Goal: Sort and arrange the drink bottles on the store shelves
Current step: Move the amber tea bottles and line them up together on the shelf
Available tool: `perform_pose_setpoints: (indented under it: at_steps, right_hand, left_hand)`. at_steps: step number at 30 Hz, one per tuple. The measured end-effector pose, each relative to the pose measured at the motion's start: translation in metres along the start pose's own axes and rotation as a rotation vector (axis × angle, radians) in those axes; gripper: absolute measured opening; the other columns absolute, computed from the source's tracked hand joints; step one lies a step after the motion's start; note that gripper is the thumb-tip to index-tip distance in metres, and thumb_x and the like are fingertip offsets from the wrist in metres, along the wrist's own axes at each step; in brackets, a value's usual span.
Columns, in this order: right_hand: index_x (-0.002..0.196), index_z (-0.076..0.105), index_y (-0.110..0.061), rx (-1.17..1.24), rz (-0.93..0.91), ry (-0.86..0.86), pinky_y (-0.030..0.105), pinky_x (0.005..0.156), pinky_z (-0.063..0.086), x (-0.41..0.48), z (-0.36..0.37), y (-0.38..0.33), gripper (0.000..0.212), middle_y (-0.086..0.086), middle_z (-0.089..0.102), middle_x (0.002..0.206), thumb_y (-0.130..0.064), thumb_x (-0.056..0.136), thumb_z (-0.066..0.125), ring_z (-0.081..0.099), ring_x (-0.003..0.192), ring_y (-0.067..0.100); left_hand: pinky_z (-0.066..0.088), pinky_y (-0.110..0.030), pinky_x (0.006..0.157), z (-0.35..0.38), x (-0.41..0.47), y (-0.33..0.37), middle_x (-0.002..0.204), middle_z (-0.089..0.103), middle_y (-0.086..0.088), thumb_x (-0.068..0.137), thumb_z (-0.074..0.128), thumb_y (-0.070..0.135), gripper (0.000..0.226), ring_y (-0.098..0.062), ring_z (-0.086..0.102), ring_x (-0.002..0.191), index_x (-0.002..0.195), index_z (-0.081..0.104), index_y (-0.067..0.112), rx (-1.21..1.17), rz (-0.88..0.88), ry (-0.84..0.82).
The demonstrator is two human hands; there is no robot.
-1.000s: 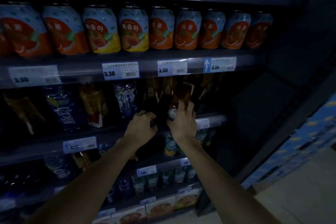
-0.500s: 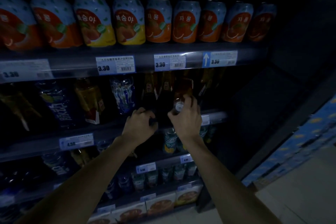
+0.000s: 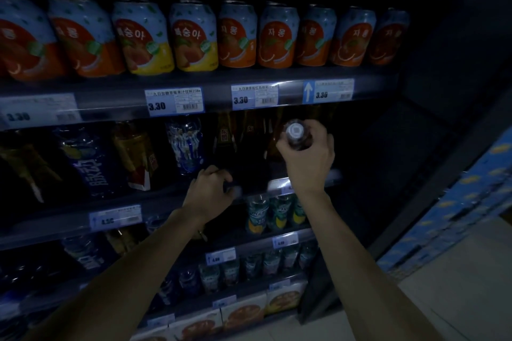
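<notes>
Currently my right hand [image 3: 306, 159] is clamped around the neck of a dark bottle [image 3: 296, 134], tipped cap-outward just below the middle price tag [image 3: 255, 95] to clear its row, while my left hand [image 3: 209, 192] is curled around a neighbouring dark bottle's [image 3: 250, 171] base, presumably steadying it.

Both bare arms reach forward; the right hand [image 3: 306, 156] is raised higher, fingers curled, the left hand [image 3: 209, 191] low, fist-like.
</notes>
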State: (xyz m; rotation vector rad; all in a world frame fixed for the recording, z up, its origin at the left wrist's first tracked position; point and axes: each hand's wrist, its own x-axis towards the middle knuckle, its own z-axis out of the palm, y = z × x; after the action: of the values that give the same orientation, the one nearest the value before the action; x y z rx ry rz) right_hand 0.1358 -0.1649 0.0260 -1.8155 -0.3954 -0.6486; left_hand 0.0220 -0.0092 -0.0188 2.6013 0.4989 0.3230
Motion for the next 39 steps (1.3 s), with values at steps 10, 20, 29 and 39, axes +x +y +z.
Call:
perform_pose_setpoints:
  at_steps: [10, 20, 29, 39]
  right_hand:
    - [0.126, 0.054, -0.012, 0.245, 0.110, -0.014, 0.011, 0.086, 0.045, 0.012, 0.018, 0.000, 0.062, 0.000, 0.064, 0.110, -0.034, 0.073, 0.078, 0.059, 0.097, 0.005]
    - [0.129, 0.048, -0.016, 0.240, 0.123, -0.101, 0.039, 0.102, 0.044, 0.012, 0.039, 0.025, 0.063, 0.000, 0.052, 0.122, -0.014, 0.073, 0.076, 0.051, 0.116, 0.015]
    - [0.137, 0.039, -0.012, 0.163, 0.168, -0.174, 0.032, 0.102, 0.041, 0.002, 0.041, 0.050, 0.075, 0.005, 0.044, 0.131, -0.028, 0.075, 0.078, 0.045, 0.122, 0.017]
    - [0.137, 0.040, -0.008, 0.009, 0.217, -0.245, 0.021, 0.091, 0.034, -0.011, 0.049, 0.069, 0.073, 0.011, 0.049, 0.128, -0.025, 0.076, 0.077, 0.047, 0.118, 0.022]
  left_hand:
    - [0.046, -0.045, 0.088, 0.001, 0.000, -0.003, 0.118, 0.053, -0.011, 0.088, 0.059, 0.024, 0.030, -0.030, 0.051, 0.106, 0.114, 0.063, 0.009, 0.007, 0.008, -0.003]
    - [0.048, -0.043, 0.090, 0.006, 0.005, -0.003, 0.115, 0.056, -0.009, 0.085, 0.065, 0.022, 0.033, -0.027, 0.054, 0.109, 0.116, 0.064, 0.011, -0.051, -0.037, 0.046]
    - [0.049, -0.043, 0.087, 0.012, 0.016, 0.012, 0.110, 0.058, -0.007, 0.082, 0.066, 0.024, 0.030, -0.024, 0.054, 0.105, 0.111, 0.065, 0.015, -0.103, -0.035, 0.042]
    - [0.051, -0.037, 0.080, 0.019, 0.022, 0.022, 0.111, 0.057, -0.002, 0.083, 0.062, 0.034, 0.029, -0.021, 0.053, 0.104, 0.107, 0.069, 0.018, -0.031, -0.077, 0.030]
